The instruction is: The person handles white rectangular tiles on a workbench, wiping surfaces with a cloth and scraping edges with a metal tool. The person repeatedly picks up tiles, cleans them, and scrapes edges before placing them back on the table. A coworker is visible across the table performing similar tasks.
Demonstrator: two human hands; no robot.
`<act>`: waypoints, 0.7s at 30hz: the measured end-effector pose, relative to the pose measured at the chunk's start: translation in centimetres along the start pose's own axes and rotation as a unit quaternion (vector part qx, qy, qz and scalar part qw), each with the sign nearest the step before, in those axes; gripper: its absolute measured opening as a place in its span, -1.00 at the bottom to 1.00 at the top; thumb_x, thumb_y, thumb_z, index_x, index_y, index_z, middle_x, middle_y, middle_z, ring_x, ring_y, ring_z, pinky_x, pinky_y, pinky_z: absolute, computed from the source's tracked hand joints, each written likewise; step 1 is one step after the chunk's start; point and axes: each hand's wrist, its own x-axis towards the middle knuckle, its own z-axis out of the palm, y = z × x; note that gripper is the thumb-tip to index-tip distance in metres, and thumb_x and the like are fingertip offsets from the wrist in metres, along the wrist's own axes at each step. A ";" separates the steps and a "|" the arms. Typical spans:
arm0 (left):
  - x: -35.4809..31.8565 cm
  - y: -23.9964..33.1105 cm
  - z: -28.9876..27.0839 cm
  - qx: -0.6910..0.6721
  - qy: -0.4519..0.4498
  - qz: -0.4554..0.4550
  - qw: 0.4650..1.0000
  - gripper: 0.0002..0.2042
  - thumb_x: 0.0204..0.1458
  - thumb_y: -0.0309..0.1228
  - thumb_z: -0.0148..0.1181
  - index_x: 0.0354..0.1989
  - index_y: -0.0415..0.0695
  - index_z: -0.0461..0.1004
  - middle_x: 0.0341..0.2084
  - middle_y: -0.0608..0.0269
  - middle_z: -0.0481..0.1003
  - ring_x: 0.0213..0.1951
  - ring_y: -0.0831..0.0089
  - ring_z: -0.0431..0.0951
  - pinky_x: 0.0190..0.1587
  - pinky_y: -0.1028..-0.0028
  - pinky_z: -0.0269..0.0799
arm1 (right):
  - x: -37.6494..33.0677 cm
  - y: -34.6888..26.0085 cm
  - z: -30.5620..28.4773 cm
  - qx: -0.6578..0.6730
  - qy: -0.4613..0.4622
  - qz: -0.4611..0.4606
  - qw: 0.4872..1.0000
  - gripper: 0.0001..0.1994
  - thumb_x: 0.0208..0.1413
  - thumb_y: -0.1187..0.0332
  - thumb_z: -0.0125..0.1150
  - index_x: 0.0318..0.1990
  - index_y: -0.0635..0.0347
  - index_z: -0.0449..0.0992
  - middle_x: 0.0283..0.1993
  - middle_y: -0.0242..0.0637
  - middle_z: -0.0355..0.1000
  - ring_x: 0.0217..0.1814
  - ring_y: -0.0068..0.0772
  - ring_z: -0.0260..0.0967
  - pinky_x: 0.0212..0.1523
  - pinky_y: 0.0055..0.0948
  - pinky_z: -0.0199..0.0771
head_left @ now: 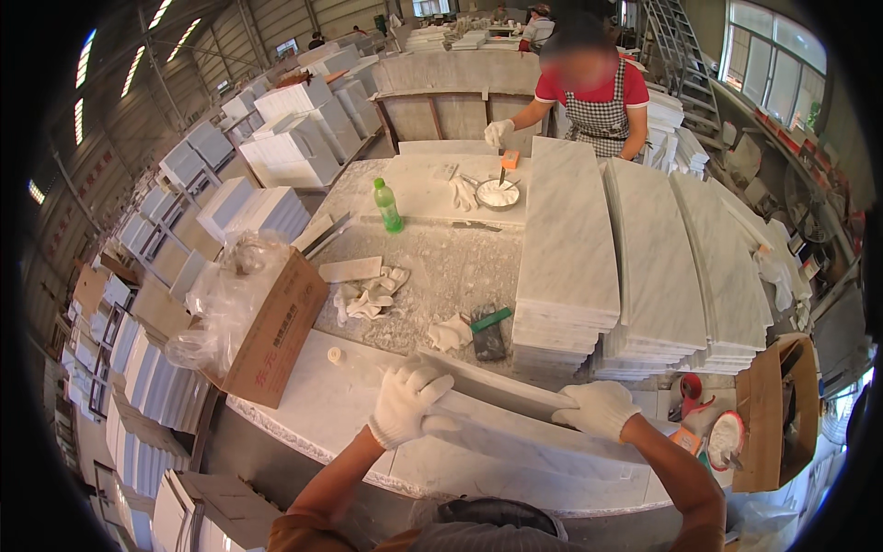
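A white-grey marble slab stands tilted on its long edge at the near side of the worktable. My left hand, in a white knitted glove, is closed on its left end. At the other end my right hand, gloved the same way, grips the slab's edge with its fingers partly hidden. Right in front of this slab is another long pale marble face; whether it is a separate piece, I cannot tell. Just beyond the slab lie a green-and-black block and a crumpled white cloth.
Stacked marble slabs fill the table's right side. A cardboard box with plastic wrap stands left, a green bottle farther back. A bowl of white paste sits near right. Across the table, a co-worker reaches toward another paste bowl.
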 end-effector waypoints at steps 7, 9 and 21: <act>0.6 -0.3 -0.7 0.013 -0.050 0.040 0.998 -0.45 -0.17 0.01 0.44 -0.04 -0.02 0.49 -0.19 0.25 0.41 -0.10 0.17 0.43 0.02 0.15 0.42 | -0.3 -0.3 0.5 -0.002 0.024 -0.005 1.000 -0.63 0.15 -0.12 0.18 -0.22 -0.04 0.61 -0.36 -0.19 0.58 -0.23 0.04 0.55 -0.21 -0.05 0.47; 0.5 -0.2 -0.8 0.016 -0.050 0.037 0.998 -0.45 -0.17 0.01 0.44 -0.05 -0.02 0.49 -0.20 0.25 0.40 -0.11 0.18 0.43 0.02 0.15 0.42 | -1.0 0.3 1.3 0.009 0.061 -0.020 0.998 -0.64 0.16 -0.09 0.16 -0.23 -0.02 0.60 -0.37 -0.18 0.57 -0.25 0.04 0.54 -0.22 -0.04 0.46; -0.2 -0.7 0.1 0.009 -0.060 0.020 0.998 -0.46 -0.21 0.02 0.46 -0.09 0.02 0.45 -0.19 0.26 0.41 -0.14 0.16 0.44 -0.12 0.19 0.36 | -11.4 2.6 -2.0 -0.007 0.235 0.031 0.972 -0.74 0.05 0.12 0.30 -0.21 0.06 0.66 -0.32 -0.16 0.56 -0.25 -0.04 0.55 -0.25 -0.16 0.49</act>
